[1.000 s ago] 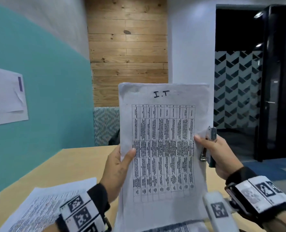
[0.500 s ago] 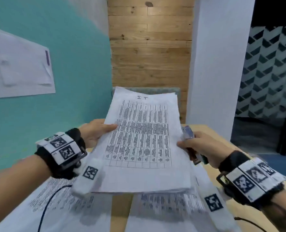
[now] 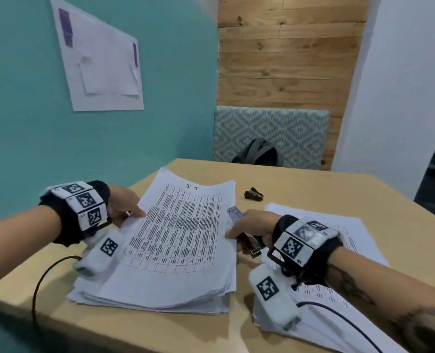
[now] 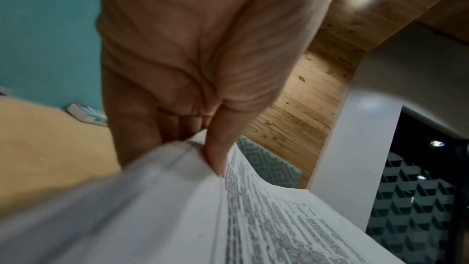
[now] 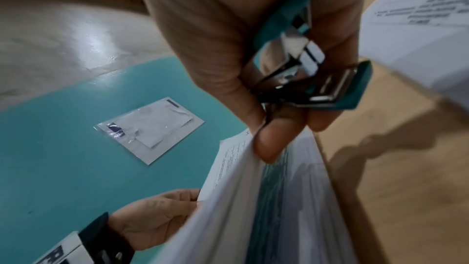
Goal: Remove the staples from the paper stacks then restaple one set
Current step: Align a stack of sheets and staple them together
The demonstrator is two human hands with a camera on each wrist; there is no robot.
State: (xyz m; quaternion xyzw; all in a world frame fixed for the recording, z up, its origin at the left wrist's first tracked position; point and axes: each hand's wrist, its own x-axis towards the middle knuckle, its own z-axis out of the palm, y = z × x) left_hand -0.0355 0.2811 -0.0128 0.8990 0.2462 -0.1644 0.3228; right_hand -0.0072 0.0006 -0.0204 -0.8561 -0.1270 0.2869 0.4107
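Wooden table (image 3: 300, 182) by teal wall (image 3: 20, 110), both hands' fingers pinching paper stack (image 3: 175, 240), right also clutching stapler (image 3: 247, 240).

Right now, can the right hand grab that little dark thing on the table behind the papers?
Probably not yet. The right hand grips a teal stapler and pinches the thick white paper stack. Bare table lies before the small dark object.

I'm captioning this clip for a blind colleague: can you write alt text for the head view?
Two hands lower a thick paper stack marked "I.T" onto a wooden table; the left hand pinches its left edge, the right hand its right edge while gripping a stapler.
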